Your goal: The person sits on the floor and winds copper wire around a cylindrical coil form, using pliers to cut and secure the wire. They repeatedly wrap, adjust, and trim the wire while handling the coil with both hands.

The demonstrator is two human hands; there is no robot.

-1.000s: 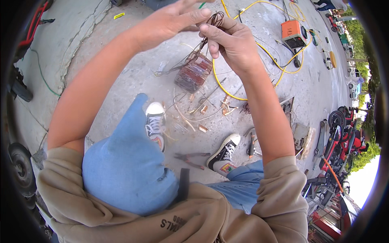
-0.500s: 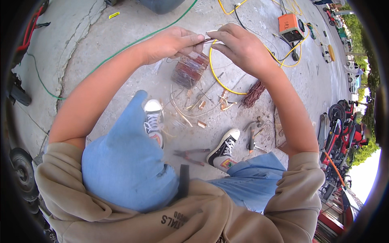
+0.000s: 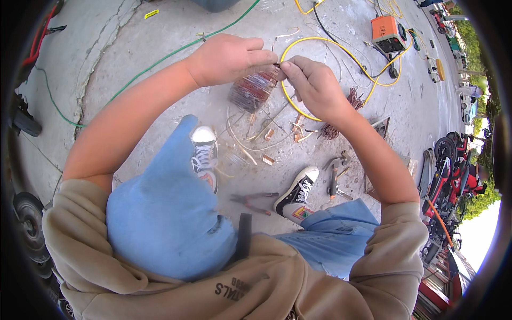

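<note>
My left hand (image 3: 229, 58) and my right hand (image 3: 316, 85) meet at the top middle, fingertips nearly touching. Both are closed in a pinch on a thin dark brown wire (image 3: 277, 64), most of it hidden by the fingers. Just below them a block wound with reddish-brown wire (image 3: 252, 92) sits on the concrete, its upper part covered by my left hand. A tangled bundle of similar wire (image 3: 329, 131) lies beside my right wrist. Several copper pieces (image 3: 268, 159) and pale wire scraps (image 3: 240, 146) are scattered nearer my shoes.
Red-handled pliers (image 3: 254, 203) and a hammer (image 3: 336, 173) lie near my shoes. A yellow cable (image 3: 349, 50) loops beyond my right hand toward an orange machine (image 3: 388, 31). A green hose (image 3: 160, 65) crosses at left. Motorbikes (image 3: 453, 176) stand far right.
My right hand has moved down and slightly right, with its fingers turned closer to the left hand's. The stretch of wire showing between the hands is shorter.
</note>
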